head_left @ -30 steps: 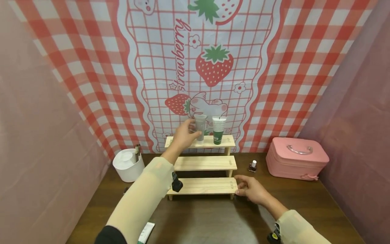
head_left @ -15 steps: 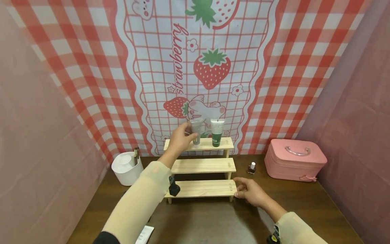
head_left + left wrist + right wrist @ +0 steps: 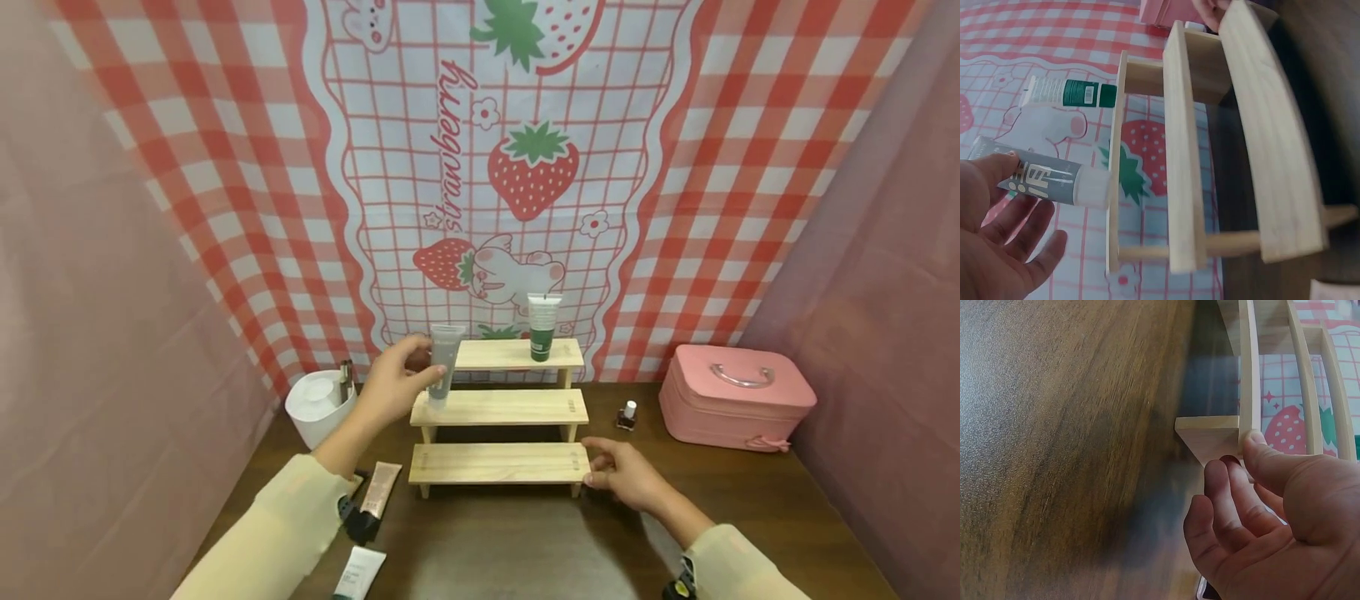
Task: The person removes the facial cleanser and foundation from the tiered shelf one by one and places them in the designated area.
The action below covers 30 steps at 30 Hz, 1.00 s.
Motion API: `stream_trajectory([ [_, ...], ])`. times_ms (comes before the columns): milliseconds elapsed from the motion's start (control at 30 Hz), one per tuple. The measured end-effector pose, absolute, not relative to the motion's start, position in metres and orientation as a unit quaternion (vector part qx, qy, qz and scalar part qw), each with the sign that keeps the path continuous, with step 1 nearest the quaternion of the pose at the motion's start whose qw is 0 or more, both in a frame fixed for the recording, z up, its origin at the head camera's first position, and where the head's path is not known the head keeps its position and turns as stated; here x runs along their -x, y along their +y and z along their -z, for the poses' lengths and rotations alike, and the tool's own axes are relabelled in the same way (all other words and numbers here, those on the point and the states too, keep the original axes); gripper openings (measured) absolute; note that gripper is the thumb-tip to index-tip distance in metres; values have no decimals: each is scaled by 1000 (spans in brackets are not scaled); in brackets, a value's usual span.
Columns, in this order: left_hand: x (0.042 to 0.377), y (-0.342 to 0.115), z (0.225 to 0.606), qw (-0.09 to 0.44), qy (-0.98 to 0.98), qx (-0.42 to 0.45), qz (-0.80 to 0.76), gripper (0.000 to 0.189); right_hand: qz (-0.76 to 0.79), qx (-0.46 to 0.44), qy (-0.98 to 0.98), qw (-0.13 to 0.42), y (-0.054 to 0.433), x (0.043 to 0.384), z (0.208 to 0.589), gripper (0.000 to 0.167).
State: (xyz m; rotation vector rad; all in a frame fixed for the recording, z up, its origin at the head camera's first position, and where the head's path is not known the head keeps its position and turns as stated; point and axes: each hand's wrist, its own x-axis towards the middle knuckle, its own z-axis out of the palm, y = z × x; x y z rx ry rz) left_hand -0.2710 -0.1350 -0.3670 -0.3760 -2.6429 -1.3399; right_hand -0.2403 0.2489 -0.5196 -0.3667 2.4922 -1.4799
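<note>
While upright, tube (image 3: 447, 354) in left hand (image 3: 393, 381)

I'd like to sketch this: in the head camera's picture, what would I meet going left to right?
White container, left hand, gray tube, green-and-white tube, small white-capped bottle, pink case.

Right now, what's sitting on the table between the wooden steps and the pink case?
A small dark bottle with a white cap stands between the wooden steps and the pink case, seen in the head view.
</note>
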Motion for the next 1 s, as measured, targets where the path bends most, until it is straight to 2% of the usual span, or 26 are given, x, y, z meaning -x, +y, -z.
stream_trajectory([
  [133,248,-163,377,86,-885,126,440,38,505,123,847,109,249,240,520,62],
  [267,222,-190,392,73,-883,121,448,31,505,122,847,115,248,240,521,62],
  [567,171,-239,427,38,-886,103,451,36,502,120,848,116,248,241,520,62],
  [833,132,-283,466,-37,-854,117,505,47,504,125,846,120,248,241,520,63],
  [1000,116,-304,489,-106,-836,99,529,48,503,125,847,118,248,240,517,64],
])
